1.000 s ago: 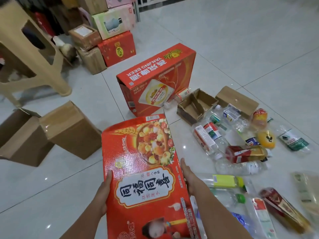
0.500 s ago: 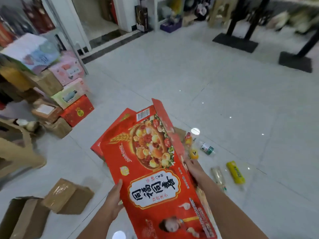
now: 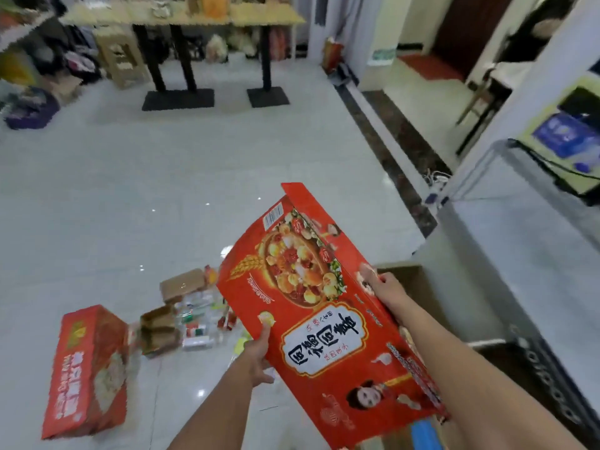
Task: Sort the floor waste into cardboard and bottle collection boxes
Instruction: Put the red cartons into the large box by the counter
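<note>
Both hands hold the flattened red printed cardboard box (image 3: pixel 324 306) at centre frame: left hand (image 3: pixel 256 355) and right hand (image 3: pixel 384 285) fingers curled over opposite edges. We should tilt it into the brown cardboard collection box (image 3: pixel 418 287) at right.

View: single head camera, standing height
Facing: forward and down across the tiled floor (image 3: pixel 168 177)
Nearness: close above the red box (image 3: pixel 324 303); tables (image 3: pixel 181 17) far beyond the box
</note>
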Action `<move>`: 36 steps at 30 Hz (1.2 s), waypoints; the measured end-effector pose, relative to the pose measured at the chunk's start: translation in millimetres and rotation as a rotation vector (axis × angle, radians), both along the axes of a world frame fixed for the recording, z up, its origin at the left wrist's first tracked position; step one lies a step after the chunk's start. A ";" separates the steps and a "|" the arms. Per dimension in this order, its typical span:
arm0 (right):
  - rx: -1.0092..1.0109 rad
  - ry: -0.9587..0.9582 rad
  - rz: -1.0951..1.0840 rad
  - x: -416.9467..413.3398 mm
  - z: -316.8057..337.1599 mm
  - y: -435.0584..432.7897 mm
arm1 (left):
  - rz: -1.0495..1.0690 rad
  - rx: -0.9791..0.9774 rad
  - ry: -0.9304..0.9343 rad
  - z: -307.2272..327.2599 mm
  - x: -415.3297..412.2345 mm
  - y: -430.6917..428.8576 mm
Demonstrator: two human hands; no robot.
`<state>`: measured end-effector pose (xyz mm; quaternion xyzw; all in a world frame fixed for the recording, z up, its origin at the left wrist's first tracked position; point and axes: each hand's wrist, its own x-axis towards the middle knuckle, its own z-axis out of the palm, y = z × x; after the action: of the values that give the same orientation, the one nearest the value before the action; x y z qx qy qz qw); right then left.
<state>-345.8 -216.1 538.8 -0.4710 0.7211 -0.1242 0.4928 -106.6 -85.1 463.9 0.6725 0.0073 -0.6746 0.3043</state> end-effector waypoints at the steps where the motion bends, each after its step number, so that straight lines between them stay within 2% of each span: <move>1: -0.021 0.010 -0.043 -31.0 2.3 9.7 | -0.051 -0.006 0.010 2.0 -22.4 -6.3; 8: 0.017 0.079 -0.496 -240.1 4.4 119.5 | -0.400 -0.004 0.018 0.0 -216.5 -21.4; 12: 0.062 0.071 -0.751 -355.9 -26.5 191.5 | -0.571 0.033 0.022 12.3 -333.4 0.2; 14: 0.062 0.098 -0.853 -391.9 -19.8 223.7 | -0.639 0.033 0.058 -7.5 -385.7 13.9; 15: 0.062 0.113 -0.875 -403.0 -10.3 236.6 | -0.693 0.030 0.049 -39.4 -407.5 19.8; 18: 0.042 0.164 -0.891 -432.1 3.7 261.3 | -0.810 0.105 0.083 -97.4 -462.3 40.0; 22: 0.066 0.281 -0.873 -462.3 -13.2 277.4 | -0.773 0.104 0.029 -51.1 -504.1 63.1; 28: 0.125 0.352 -0.815 -472.8 -63.8 272.6 | -0.712 0.201 -0.003 -146.0 -518.7 76.0; 30: 0.132 0.404 -0.766 -467.9 -84.2 266.9 | -0.626 0.264 0.019 -122.3 -518.9 72.2; 33: 0.141 0.432 -0.706 -456.0 -116.3 254.3 | -0.544 0.297 0.098 -120.2 -519.2 65.1; 36: 0.137 0.545 -0.620 -442.9 -139.5 233.2 | -0.494 0.319 0.128 -128.1 -524.3 58.9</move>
<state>-788.7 17.1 399.3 -0.2133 0.9394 -0.0893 0.2532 -630.9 -26.2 335.8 0.6493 -0.0315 -0.7596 0.0206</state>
